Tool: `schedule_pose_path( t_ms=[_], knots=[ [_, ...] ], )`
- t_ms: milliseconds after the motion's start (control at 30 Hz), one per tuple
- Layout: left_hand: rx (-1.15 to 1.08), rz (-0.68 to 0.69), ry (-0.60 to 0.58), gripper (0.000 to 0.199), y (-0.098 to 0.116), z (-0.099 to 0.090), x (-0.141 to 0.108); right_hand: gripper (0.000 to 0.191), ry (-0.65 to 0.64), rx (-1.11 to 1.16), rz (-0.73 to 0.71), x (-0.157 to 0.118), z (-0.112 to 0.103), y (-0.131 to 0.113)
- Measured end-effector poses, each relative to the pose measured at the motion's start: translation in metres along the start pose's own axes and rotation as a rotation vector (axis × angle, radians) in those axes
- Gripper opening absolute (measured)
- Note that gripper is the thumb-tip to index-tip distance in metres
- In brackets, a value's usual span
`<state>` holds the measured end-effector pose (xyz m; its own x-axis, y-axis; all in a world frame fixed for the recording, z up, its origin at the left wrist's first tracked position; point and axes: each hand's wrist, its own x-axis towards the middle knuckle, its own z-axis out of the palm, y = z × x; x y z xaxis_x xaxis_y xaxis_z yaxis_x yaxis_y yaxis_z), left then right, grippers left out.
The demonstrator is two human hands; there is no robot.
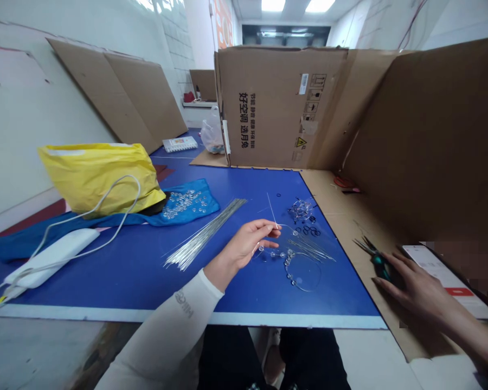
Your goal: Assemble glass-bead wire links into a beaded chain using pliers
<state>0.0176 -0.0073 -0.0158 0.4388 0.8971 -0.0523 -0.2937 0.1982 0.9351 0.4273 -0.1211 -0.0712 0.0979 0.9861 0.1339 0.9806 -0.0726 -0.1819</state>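
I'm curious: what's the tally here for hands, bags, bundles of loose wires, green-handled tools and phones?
Hands: 2 (left hand, right hand)
Bags: 2 (yellow bag, white plastic bag)
Wire bundles: 2 (larger bundle, smaller bundle)
Green-handled tool: 1
Phone: 1
Total: 8

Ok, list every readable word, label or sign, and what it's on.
Box, large: "好空调 选月", last character unclear.
Box, small: "节能 静音 健康 环保", last pair blurred.
Box: yellow warning triangle; handling marks, including up arrows and umbrella.
Too small or blurred to read: white sticker, sleeve lettering, phone screen, white pack.
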Motion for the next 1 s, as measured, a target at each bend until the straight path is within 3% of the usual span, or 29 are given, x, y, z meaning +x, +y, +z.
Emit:
schedule_pose_path(
  t_ms=[200, 333, 433, 667, 833, 1000],
  knots=[
    [0.014, 0.005, -0.002, 0.024, 0.002, -0.002, 0.001, 0.081, -0.055, -0.086, 0.083, 0.0, 0.002, 0.005],
    [0.015, -0.003, -0.008, 0.024, 0.004, -0.001, -0.001, 0.074, -0.071, -0.113, 0.131, 0.005, 0.0, 0.002],
    [0.016, -0.005, -0.001, 0.023, 0.003, 0.0, -0.001, 0.061, -0.004, -0.087, 0.134, 0.004, -0.004, -0.009],
    [-0.004, -0.015, -0.019, 0.025, 0.004, 0.0, -0.002, 0.025, 0.231, 0.089, -0.076, -0.005, -0.021, -0.077],
    [0.013, -0.013, -0.043, 0.025, 0.009, 0.002, -0.006, 0.036, 0.486, 0.032, -0.448, 0.004, -0.018, -0.12],
    [0.023, -0.016, -0.068, 0.024, 0.009, 0.002, -0.007, 0.033, 0.605, -0.099, -0.583, 0.016, -0.017, -0.149]
  ],
)
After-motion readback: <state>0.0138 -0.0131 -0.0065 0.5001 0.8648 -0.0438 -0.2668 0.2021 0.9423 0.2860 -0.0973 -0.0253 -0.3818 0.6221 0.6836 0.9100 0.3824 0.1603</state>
